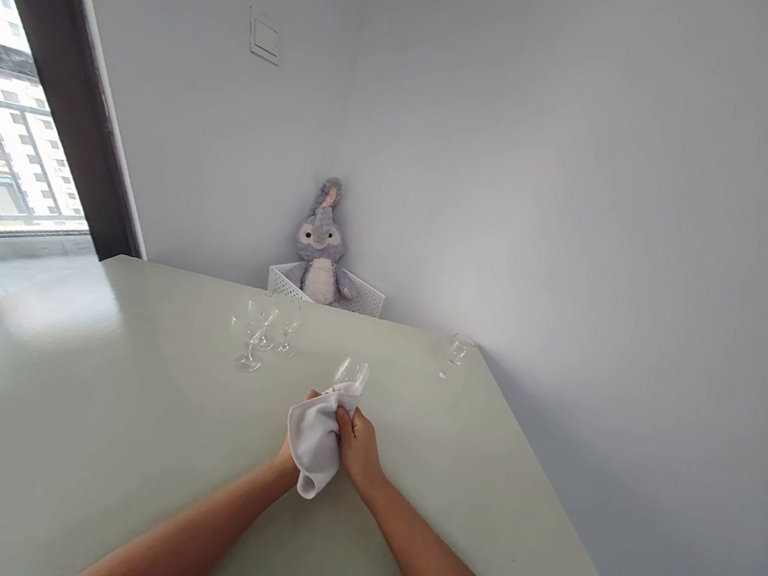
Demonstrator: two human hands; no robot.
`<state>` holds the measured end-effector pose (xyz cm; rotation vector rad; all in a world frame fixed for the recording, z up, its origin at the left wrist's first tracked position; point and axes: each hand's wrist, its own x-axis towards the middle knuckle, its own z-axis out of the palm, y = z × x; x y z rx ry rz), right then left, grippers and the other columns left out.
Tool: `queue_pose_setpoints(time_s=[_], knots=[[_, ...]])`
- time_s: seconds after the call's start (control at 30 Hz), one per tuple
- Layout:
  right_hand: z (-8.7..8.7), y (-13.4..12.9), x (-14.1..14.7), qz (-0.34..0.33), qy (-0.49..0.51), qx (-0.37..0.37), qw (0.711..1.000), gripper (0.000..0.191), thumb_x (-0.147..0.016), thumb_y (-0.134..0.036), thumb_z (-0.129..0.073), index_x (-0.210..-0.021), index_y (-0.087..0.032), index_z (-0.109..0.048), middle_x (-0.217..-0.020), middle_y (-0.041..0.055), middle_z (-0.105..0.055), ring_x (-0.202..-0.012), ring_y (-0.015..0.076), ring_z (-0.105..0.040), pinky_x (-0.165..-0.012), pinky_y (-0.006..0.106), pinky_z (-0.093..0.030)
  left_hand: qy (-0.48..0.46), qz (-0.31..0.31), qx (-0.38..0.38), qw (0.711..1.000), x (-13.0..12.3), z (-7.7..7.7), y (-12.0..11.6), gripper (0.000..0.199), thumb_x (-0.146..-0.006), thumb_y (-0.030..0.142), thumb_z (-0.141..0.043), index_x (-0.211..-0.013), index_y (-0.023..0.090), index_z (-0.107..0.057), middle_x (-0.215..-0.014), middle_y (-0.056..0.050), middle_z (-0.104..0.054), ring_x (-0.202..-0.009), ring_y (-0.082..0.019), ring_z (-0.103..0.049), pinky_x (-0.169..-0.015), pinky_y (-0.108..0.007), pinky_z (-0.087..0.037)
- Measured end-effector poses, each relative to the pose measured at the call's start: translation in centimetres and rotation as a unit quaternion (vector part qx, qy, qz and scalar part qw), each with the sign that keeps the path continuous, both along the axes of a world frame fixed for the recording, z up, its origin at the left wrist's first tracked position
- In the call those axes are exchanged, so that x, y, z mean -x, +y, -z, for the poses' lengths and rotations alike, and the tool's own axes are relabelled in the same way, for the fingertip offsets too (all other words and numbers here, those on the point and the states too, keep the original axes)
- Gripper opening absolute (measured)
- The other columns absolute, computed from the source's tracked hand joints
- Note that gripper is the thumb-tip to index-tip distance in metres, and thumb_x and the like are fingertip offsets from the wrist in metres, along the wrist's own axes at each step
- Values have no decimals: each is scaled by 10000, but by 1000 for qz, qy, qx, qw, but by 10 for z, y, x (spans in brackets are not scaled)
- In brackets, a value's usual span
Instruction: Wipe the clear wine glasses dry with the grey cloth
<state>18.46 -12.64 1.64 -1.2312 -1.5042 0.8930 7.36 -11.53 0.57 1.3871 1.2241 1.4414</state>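
A clear wine glass (352,373) is held above the table with its bowl facing away from me. A white cloth (316,437) wraps its lower part and hangs down toward me. My right hand (358,446) is closed on the cloth against the glass, thumb on top. Behind the cloth, my left hand (291,452) is curled around the covered part of the glass; most of its fingers are hidden. Beyond and to the left, three more stemmed glasses (248,359) stand close together. Another stemmed glass (462,346) is near the right table edge.
The pale green table (116,440) has a glossy top. At its far edge, a grey plush toy (320,278) sits in a white perforated basket (366,301) in the corner. Walls bound the far and right sides; a window (11,126) is at far left.
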Motion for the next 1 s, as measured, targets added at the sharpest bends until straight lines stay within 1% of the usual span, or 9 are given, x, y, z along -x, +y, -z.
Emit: queue_pose_setpoints(time_s=[0.17,0.27,0.43,0.53,0.63,0.7,0.8,0.9,1.0], knots=[[4,-9,-3,-4,-109,-39,993,347,-875,-399,-337,-887,-151,-579,-824,68,-639,-744,193,-577,-669,281,-429,32,-2,-35,999,-3,7,7,121,-609,293,-625,-636,210,-541,-774,-20,-538,-841,-184,-516,-737,-268,-440],[2,-14,-1,-28,-179,-113,977,293,-894,-290,-313,-968,-158,-564,-940,76,-628,-837,192,-563,-747,294,-420,12,-13,-16,1000,-2,8,11,130,-711,331,-543,-660,212,-536,-884,-31,-539,-895,-170,-507,-759,-248,-423],[-4,-20,-10,-56,-393,-212,893,287,-833,-163,-408,-1085,-191,-543,-1026,72,-614,-993,232,-495,-917,405,-316,44,-70,-14,996,16,-4,18,204,-804,375,-422,-750,193,-500,-1031,-59,-484,-976,-179,-477,-805,-298,-406],[-14,-23,-22,-102,-445,-205,866,279,-789,-336,-523,-1040,-226,-576,-1044,57,-612,-1057,264,-450,-922,449,-303,82,-136,-52,986,29,-17,20,213,-834,373,-371,-809,195,-486,-1076,-74,-459,-945,-178,-483,-770,-308,-411],[-33,-20,-30,-73,-387,-170,903,399,-704,-514,-579,-999,-245,-607,-1007,52,-605,-980,247,-480,-862,417,-364,130,-123,-84,980,30,-22,17,220,-843,367,-362,-859,194,-498,-1093,-77,-479,-870,-169,-507,-715,-296,-419],[-43,-14,-29,-30,-295,-132,946,454,-692,-512,-593,-1051,-234,-592,-976,60,-593,-882,210,-516,-797,362,-414,157,-60,-92,981,23,-21,10,205,-843,339,-369,-876,194,-511,-986,-59,-539,-830,-164,-521,-718,-293,-419],[-46,-4,-20,-50,-121,-54,990,439,-694,-451,-606,-1060,-211,-585,-942,49,-598,-762,166,-553,-687,289,-454,181,63,-92,977,9,-17,-1,181,-837,274,-374,-874,192,-532,-845,-27,-564,-782,-152,-539,-716,-281,-427],[-33,3,-9,-64,30,9,997,339,-703,-396,-585,-960,-178,-618,-836,24,-624,-704,152,-569,-614,251,-449,190,110,-90,971,0,-13,-6,189,-829,240,-377,-899,196,-546,-867,-25,-545,-770,-139,-544,-699,-272,-444],[-17,14,-8,-34,110,46,992,316,-682,-384,-581,-896,-157,-627,-717,4,-617,-591,128,-543,-507,221,-413,192,96,-89,973,-3,-4,-5,259,-796,221,-428,-1042,225,-510,-1023,-42,-491,-874,-147,-537,-723,-282,-465]])
